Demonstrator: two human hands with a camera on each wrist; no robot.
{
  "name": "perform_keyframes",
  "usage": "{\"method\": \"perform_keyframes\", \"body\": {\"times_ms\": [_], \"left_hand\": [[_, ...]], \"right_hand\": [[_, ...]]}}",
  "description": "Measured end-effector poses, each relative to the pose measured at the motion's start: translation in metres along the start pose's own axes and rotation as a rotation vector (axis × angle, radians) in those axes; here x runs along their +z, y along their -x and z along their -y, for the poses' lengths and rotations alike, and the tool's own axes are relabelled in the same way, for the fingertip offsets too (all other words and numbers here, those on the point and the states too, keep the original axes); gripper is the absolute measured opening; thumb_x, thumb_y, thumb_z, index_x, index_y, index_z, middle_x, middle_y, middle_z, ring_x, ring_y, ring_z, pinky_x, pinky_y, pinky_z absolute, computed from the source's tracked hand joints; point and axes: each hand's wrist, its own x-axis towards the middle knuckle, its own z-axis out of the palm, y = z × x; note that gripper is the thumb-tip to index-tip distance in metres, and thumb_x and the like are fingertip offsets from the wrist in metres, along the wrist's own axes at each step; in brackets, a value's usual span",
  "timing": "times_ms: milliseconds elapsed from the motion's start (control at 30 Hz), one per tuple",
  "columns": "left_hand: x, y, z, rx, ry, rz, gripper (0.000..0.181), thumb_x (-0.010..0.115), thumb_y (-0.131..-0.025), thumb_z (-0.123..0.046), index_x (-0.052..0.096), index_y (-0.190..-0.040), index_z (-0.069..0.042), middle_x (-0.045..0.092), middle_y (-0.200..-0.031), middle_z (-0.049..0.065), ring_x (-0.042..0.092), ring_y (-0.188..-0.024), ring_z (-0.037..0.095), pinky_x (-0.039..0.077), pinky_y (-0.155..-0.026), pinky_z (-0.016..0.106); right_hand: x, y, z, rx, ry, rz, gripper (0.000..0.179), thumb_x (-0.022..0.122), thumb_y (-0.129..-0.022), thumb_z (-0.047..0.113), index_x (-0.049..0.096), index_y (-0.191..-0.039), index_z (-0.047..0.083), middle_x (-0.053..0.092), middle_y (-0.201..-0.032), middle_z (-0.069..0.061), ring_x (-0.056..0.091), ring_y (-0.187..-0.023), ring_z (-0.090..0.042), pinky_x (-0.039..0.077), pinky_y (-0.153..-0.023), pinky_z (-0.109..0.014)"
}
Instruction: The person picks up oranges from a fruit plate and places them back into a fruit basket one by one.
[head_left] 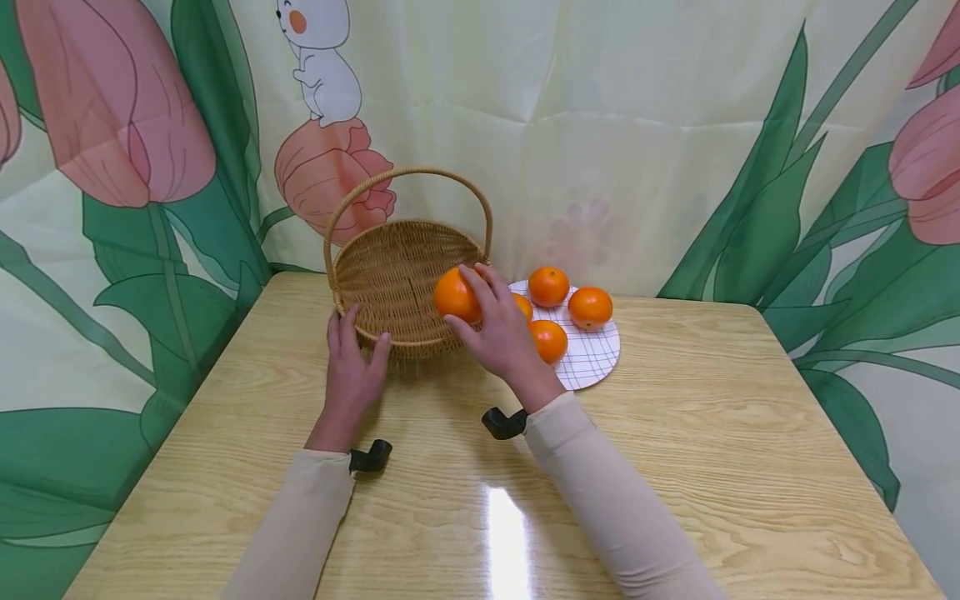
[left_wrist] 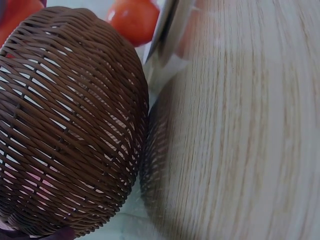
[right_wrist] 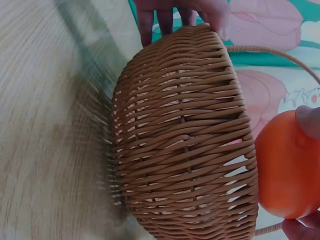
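In the head view, a woven wicker basket (head_left: 408,283) with a tall arched handle stands on the table. My left hand (head_left: 354,367) rests against its front left side, fingers and thumb spread along the outside near the rim. The right wrist view shows these left fingers (right_wrist: 165,22) fairly straight against the basket's end. My right hand (head_left: 504,333) grips an orange persimmon-like fruit (head_left: 456,295) over the basket's right rim, thumb and fingers on opposite sides. From the right wrist, the fruit (right_wrist: 287,165) shows beside the wicker edge.
Right of the basket, a round white plate (head_left: 592,367) with a blue grid bears several similar fruits (head_left: 548,286), one partly hidden by my right hand. The wooden table (head_left: 712,433) ends at a curtain (head_left: 637,167) printed with tulips.
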Motion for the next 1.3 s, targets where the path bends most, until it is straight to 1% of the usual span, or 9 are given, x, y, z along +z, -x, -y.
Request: {"method": "perform_keyframes", "body": {"times_ms": [200, 333, 467, 667, 800, 900, 1133, 1300], "left_hand": [[0.000, 0.000, 0.000, 0.001, 0.006, -0.003, 0.068, 0.051, -0.097, -0.042, 0.022, -0.152, -0.014, 0.007, -0.160, 0.017, 0.030, -0.140, 0.045, 0.036, -0.103, 0.064], [0.000, 0.000, 0.000, -0.004, 0.005, 0.003, 0.068, 0.050, -0.097, -0.043, 0.021, -0.153, -0.016, 0.007, -0.160, 0.016, 0.030, -0.139, 0.045, 0.036, -0.103, 0.064], [0.001, 0.000, 0.000, -0.009, 0.004, 0.009, 0.069, 0.049, -0.097, -0.044, 0.021, -0.153, -0.016, 0.006, -0.161, 0.016, 0.031, -0.138, 0.047, 0.036, -0.102, 0.065], [0.000, 0.000, 0.000, 0.006, 0.000, -0.004, 0.069, 0.051, -0.097, -0.043, 0.022, -0.153, -0.015, 0.008, -0.160, 0.017, 0.033, -0.137, 0.046, 0.036, -0.103, 0.064], [0.000, 0.001, -0.001, 0.014, -0.007, -0.007, 0.068, 0.051, -0.097, -0.042, 0.023, -0.152, -0.014, 0.009, -0.160, 0.018, 0.035, -0.135, 0.047, 0.037, -0.102, 0.064], [0.001, 0.001, -0.001, 0.019, -0.006, -0.008, 0.069, 0.052, -0.097, -0.042, 0.023, -0.152, -0.014, 0.009, -0.160, 0.017, 0.035, -0.135, 0.047, 0.037, -0.102, 0.064], [0.001, 0.001, 0.000, 0.004, -0.002, 0.003, 0.069, 0.051, -0.097, -0.044, 0.021, -0.154, -0.020, 0.006, -0.162, 0.013, 0.031, -0.139, 0.044, 0.035, -0.104, 0.063], [0.002, 0.000, 0.003, 0.001, -0.001, 0.000, 0.068, 0.051, -0.097, -0.043, 0.021, -0.154, -0.019, 0.005, -0.162, 0.012, 0.031, -0.139, 0.045, 0.034, -0.104, 0.065]], "right_hand": [[0.004, -0.001, 0.000, 0.005, -0.009, 0.032, 0.067, 0.067, -0.090, 0.038, 0.038, -0.147, 0.019, 0.036, -0.150, -0.013, 0.051, -0.126, -0.035, 0.049, -0.098, -0.046], [0.006, -0.001, 0.000, 0.012, -0.005, 0.058, 0.065, 0.066, -0.091, 0.038, 0.038, -0.147, 0.021, 0.035, -0.150, -0.012, 0.049, -0.128, -0.034, 0.048, -0.099, -0.047], [0.009, -0.002, -0.002, 0.003, 0.006, 0.066, 0.064, 0.066, -0.091, 0.038, 0.038, -0.146, 0.022, 0.035, -0.150, -0.013, 0.048, -0.128, -0.034, 0.048, -0.101, -0.047], [0.014, -0.004, -0.002, -0.020, 0.015, 0.069, 0.062, 0.066, -0.091, 0.038, 0.040, -0.145, 0.020, 0.036, -0.149, -0.014, 0.049, -0.128, -0.035, 0.047, -0.101, -0.047], [0.016, -0.005, -0.001, -0.027, 0.033, 0.088, 0.062, 0.064, -0.092, 0.039, 0.040, -0.146, 0.018, 0.036, -0.149, -0.014, 0.048, -0.129, -0.034, 0.045, -0.104, -0.046], [0.017, -0.005, -0.001, -0.020, 0.045, 0.112, 0.063, 0.063, -0.093, 0.041, 0.039, -0.147, 0.019, 0.036, -0.150, -0.013, 0.047, -0.130, -0.034, 0.044, -0.104, -0.047], [0.019, -0.004, -0.001, 0.002, 0.053, 0.162, 0.063, 0.060, -0.094, 0.043, 0.036, -0.148, 0.024, 0.033, -0.153, -0.010, 0.044, -0.133, -0.033, 0.044, -0.105, -0.049], [0.020, -0.003, -0.002, 0.009, 0.041, 0.176, 0.060, 0.058, -0.096, 0.040, 0.036, -0.149, 0.023, 0.031, -0.154, -0.010, 0.043, -0.135, -0.033, 0.044, -0.104, -0.049]]}}
